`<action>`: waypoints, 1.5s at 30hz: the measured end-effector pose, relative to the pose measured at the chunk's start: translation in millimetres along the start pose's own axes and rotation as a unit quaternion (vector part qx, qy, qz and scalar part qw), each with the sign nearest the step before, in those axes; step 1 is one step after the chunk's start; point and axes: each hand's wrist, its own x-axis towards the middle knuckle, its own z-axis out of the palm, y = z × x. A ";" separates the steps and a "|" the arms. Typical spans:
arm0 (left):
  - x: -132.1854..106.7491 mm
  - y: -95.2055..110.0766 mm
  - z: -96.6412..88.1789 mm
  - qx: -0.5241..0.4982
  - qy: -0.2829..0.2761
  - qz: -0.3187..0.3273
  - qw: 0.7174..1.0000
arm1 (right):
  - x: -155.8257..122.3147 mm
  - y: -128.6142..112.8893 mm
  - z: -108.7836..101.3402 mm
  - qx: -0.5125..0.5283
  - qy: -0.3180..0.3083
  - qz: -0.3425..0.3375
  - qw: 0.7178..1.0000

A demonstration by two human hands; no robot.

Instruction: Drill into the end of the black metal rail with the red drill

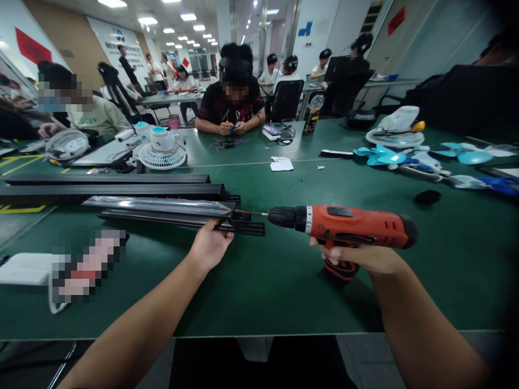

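Note:
My right hand (357, 258) is closed round the grip of an orange and black cordless drill (344, 226), held level above the green table (284, 292). The drill's bit points left and meets the end of a long black metal rail (182, 216) lying on the table. My left hand (208, 246) is closed on that rail near its right end, thumb and fingers pinching its front edge. A silvery strip (158, 204) lies along the top of the rail.
Two more long black rails (113, 186) lie behind the held one. Small white fans (161, 151) and blue fan blades (383, 155) sit further back. A white object (24, 268) lies at the left. Other people sit around the table working.

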 end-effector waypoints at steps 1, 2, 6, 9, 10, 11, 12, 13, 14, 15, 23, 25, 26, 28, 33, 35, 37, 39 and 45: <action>0.8 -0.1 -0.7 0.001 -0.002 0.001 1.000 | 0.0 0.0 -0.2 -0.001 0.000 0.000 1.000; 1.5 -0.1 -1.4 0.002 -0.005 0.003 1.000 | 0.1 0.0 -0.4 -0.002 0.001 -0.001 1.000; 2.8 -0.2 -2.4 -0.001 -0.004 0.003 1.000 | 1.5 -1.7 0.0 -0.005 -0.001 -0.018 1.000; 2.4 -0.3 -1.2 -0.004 0.000 0.006 1.000 | 2.8 -4.3 1.1 -0.007 -0.010 -0.024 1.000; 2.1 -0.3 -0.6 -0.003 -0.001 0.007 1.000 | 3.1 -5.3 1.5 -0.009 -0.010 -0.021 1.000; 1.7 -0.2 0.0 -0.002 0.000 0.007 1.000 | 3.2 -6.3 2.0 -0.010 -0.009 -0.018 1.000; 1.2 -0.2 0.6 -0.001 0.002 0.005 1.000 | 3.3 -7.3 2.4 -0.011 -0.007 -0.016 1.000; 0.7 0.0 1.1 -0.001 0.005 0.004 1.000 | 3.2 -8.2 2.9 -0.011 -0.004 -0.014 1.000; 0.2 0.1 1.5 -0.001 0.009 0.004 1.000 | 3.1 -9.1 3.3 -0.011 0.000 -0.014 1.000; -0.4 0.3 1.8 -0.002 0.011 0.004 1.000 | 2.9 -9.9 3.8 -0.010 0.003 -0.015 1.000; -0.2 -0.5 0.7 -0.002 0.010 0.006 1.000 | 1.5 -9.7 5.9 0.009 0.018 -0.009 1.000; 1.4 -0.8 -0.5 0.000 0.009 0.008 1.000 | 1.7 -8.8 5.3 0.005 0.015 -0.012 1.000; 2.2 -0.9 -1.1 0.001 0.006 0.008 1.000 | 1.7 -8.5 4.9 0.001 0.011 -0.012 1.000; 3.4 -0.9 -2.6 0.000 0.000 0.008 1.000 | 1.6 -8.3 4.3 -0.004 0.006 -0.011 1.000; 4.5 -1.2 -4.8 0.002 -0.009 0.010 1.000 | 0.4 -8.8 3.7 0.002 0.012 0.000 1.000; 4.5 -1.5 -4.6 0.002 -0.010 0.010 1.000 | 0.1 -8.7 3.5 -0.001 0.009 0.002 1.000; 4.4 -1.6 -4.0 0.001 -0.005 0.008 1.000 | 0.3 -8.0 3.2 0.001 0.003 0.000 1.000; 3.9 -1.7 -3.1 -0.002 0.002 0.007 1.000 | 0.6 -6.5 2.7 0.005 -0.002 -0.004 1.000; 0.6 -0.7 0.8 -0.012 0.008 0.006 1.000 | 0.3 0.4 -0.9 0.000 -0.001 -0.012 1.000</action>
